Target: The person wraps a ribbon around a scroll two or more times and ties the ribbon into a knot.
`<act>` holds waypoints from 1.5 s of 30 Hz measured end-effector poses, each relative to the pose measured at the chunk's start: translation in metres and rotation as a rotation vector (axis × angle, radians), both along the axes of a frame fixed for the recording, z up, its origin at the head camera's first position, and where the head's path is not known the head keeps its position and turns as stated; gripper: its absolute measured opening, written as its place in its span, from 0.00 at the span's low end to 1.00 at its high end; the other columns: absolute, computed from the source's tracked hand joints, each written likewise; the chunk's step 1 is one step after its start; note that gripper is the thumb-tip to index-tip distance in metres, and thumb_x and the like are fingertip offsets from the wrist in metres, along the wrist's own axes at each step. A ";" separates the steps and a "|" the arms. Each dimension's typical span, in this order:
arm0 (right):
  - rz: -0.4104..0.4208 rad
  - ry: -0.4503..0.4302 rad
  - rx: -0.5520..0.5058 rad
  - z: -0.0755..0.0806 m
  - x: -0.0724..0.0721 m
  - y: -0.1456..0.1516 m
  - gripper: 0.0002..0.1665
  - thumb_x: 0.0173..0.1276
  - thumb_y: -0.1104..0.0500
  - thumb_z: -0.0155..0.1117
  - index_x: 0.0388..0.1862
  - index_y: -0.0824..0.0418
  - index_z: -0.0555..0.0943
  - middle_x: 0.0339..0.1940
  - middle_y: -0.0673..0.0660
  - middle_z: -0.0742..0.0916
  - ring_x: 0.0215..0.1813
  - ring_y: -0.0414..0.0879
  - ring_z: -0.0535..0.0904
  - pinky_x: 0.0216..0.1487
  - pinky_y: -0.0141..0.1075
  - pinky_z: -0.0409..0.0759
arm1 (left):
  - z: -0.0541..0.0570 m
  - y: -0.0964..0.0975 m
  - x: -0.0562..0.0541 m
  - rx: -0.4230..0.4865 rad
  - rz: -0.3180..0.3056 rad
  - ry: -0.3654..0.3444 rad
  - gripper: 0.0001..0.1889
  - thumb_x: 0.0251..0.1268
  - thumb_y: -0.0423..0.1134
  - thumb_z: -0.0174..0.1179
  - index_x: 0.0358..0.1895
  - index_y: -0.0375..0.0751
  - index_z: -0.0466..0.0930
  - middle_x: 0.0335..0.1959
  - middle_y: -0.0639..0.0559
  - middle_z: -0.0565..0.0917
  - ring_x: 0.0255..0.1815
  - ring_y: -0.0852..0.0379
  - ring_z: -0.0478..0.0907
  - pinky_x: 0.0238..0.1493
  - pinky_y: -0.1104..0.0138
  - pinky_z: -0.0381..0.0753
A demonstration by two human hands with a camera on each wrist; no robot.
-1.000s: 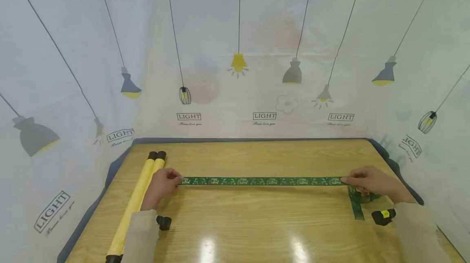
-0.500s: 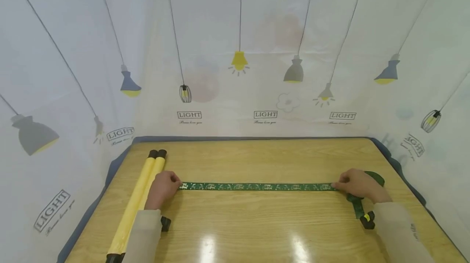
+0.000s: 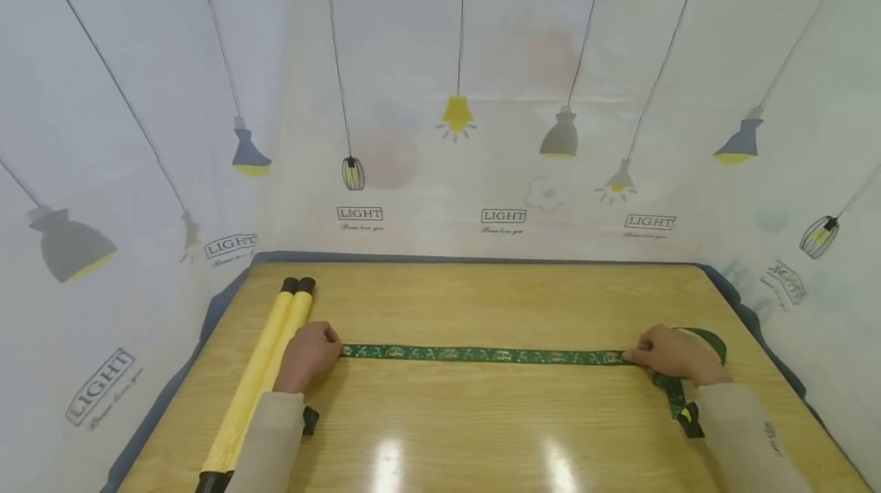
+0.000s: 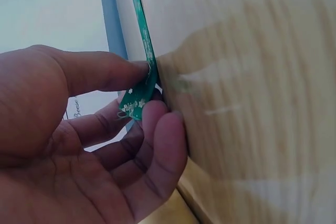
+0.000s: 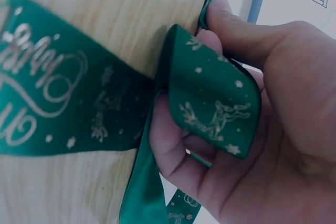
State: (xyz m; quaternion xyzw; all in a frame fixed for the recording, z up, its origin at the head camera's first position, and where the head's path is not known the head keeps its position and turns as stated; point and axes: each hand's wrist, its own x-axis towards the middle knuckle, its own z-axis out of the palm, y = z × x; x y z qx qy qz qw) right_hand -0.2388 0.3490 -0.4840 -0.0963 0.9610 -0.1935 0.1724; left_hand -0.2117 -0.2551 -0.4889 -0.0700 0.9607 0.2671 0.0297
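Worktop [image 3: 468,302] crossed by a ribbon [image 3: 482,355] drawn straight

Pendant lamps are printed on the pale wall [image 3: 413,19] beyond twelve o'clock, the worktop's far edge being taken as twelve. Between nine and three o'clock the green ribbon is stretched, its printed face shown; whether the wood is touched along that span cannot be told.

Its end is pinched by the left hand [image 3: 307,357] at nine o'clock, thumb against forefinger, with the other fingers loosely curled; by so small a grip, it is judged, the end is held without being crumpled. At three o'clock the strip is pinched by the right hand [image 3: 674,354], while the surplus is looped about its curled fingers, one tail being let fall towards six. Presumably it is gathered there so that no slack is left in the straight run.

Two yellow tubes [image 3: 251,378] are laid side by side from ten to eight o'clock, partly hidden by the left sleeve [image 3: 264,443], seemingly set outside the ribbon's span so that it is not obstructed.
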 end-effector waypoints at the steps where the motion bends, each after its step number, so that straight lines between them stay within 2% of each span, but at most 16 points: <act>1: 0.003 -0.001 -0.003 0.000 0.000 0.000 0.23 0.76 0.44 0.63 0.23 0.55 0.79 0.18 0.49 0.81 0.19 0.43 0.67 0.24 0.38 0.68 | 0.001 0.001 0.001 -0.001 0.003 -0.004 0.04 0.61 0.33 0.58 0.34 0.37 0.81 0.32 0.45 0.83 0.31 0.51 0.77 0.32 0.62 0.74; 7: 0.023 0.000 -0.020 -0.003 0.002 -0.003 0.21 0.77 0.47 0.62 0.24 0.55 0.78 0.18 0.49 0.81 0.19 0.42 0.67 0.23 0.37 0.68 | 0.006 0.004 0.008 -0.031 0.008 -0.005 0.05 0.62 0.35 0.60 0.36 0.36 0.79 0.32 0.45 0.82 0.31 0.51 0.76 0.31 0.62 0.73; 10: 0.017 0.014 -0.031 -0.003 0.003 -0.004 0.22 0.77 0.48 0.62 0.23 0.56 0.77 0.17 0.50 0.80 0.19 0.42 0.65 0.23 0.37 0.67 | 0.008 0.006 0.008 -0.045 0.005 0.001 0.08 0.64 0.38 0.60 0.39 0.34 0.79 0.33 0.44 0.82 0.31 0.50 0.76 0.31 0.61 0.74; 16: 0.017 0.040 -0.046 -0.002 0.004 -0.002 0.20 0.77 0.49 0.62 0.24 0.55 0.77 0.17 0.50 0.80 0.19 0.43 0.66 0.23 0.38 0.67 | 0.017 0.007 0.008 -0.053 0.004 0.027 0.19 0.67 0.41 0.59 0.52 0.27 0.77 0.44 0.34 0.81 0.37 0.46 0.77 0.39 0.53 0.80; 19: 0.030 0.058 -0.051 -0.003 0.005 -0.001 0.19 0.77 0.51 0.62 0.24 0.55 0.76 0.17 0.49 0.80 0.19 0.43 0.67 0.24 0.37 0.67 | 0.023 0.005 0.009 -0.063 -0.010 0.058 0.22 0.69 0.43 0.60 0.55 0.26 0.75 0.48 0.31 0.77 0.42 0.42 0.76 0.42 0.50 0.79; 22: 0.023 0.066 -0.050 -0.002 0.005 -0.001 0.19 0.77 0.51 0.63 0.24 0.55 0.76 0.17 0.49 0.79 0.19 0.42 0.67 0.24 0.36 0.67 | 0.026 0.000 0.008 -0.068 -0.034 0.073 0.25 0.71 0.46 0.61 0.60 0.27 0.73 0.52 0.29 0.74 0.51 0.34 0.74 0.46 0.46 0.79; 28: 0.026 0.084 -0.040 -0.002 0.006 -0.003 0.19 0.77 0.51 0.62 0.24 0.55 0.75 0.17 0.49 0.78 0.20 0.43 0.67 0.25 0.37 0.67 | 0.027 -0.014 0.001 -0.125 -0.082 0.101 0.37 0.68 0.51 0.65 0.69 0.25 0.67 0.63 0.21 0.66 0.66 0.22 0.61 0.57 0.36 0.75; 34: 0.025 0.107 -0.024 -0.005 0.005 -0.004 0.19 0.77 0.51 0.62 0.24 0.55 0.74 0.17 0.49 0.78 0.20 0.43 0.68 0.26 0.37 0.67 | 0.027 -0.032 -0.002 -0.195 -0.075 0.008 0.47 0.63 0.55 0.68 0.74 0.25 0.58 0.69 0.15 0.56 0.72 0.18 0.51 0.61 0.28 0.68; 38: 0.016 0.118 -0.031 -0.007 0.005 -0.003 0.19 0.77 0.52 0.62 0.24 0.56 0.74 0.18 0.49 0.77 0.21 0.43 0.67 0.26 0.37 0.67 | 0.027 -0.042 -0.002 -0.163 -0.073 -0.057 0.52 0.63 0.54 0.69 0.76 0.25 0.50 0.71 0.13 0.49 0.73 0.15 0.47 0.60 0.26 0.68; 41: 0.006 0.122 -0.038 -0.008 0.007 -0.004 0.20 0.76 0.52 0.62 0.24 0.56 0.72 0.18 0.50 0.75 0.21 0.43 0.67 0.26 0.37 0.66 | 0.028 -0.047 -0.002 -0.121 -0.058 -0.082 0.55 0.62 0.52 0.70 0.78 0.24 0.43 0.69 0.12 0.48 0.71 0.13 0.48 0.62 0.28 0.68; 45: 0.009 0.135 -0.041 -0.008 0.009 -0.005 0.20 0.76 0.53 0.62 0.23 0.56 0.71 0.18 0.50 0.73 0.21 0.43 0.65 0.27 0.37 0.65 | 0.028 -0.053 -0.001 -0.104 -0.001 -0.143 0.60 0.60 0.50 0.69 0.77 0.20 0.34 0.64 0.07 0.52 0.66 0.12 0.58 0.64 0.32 0.69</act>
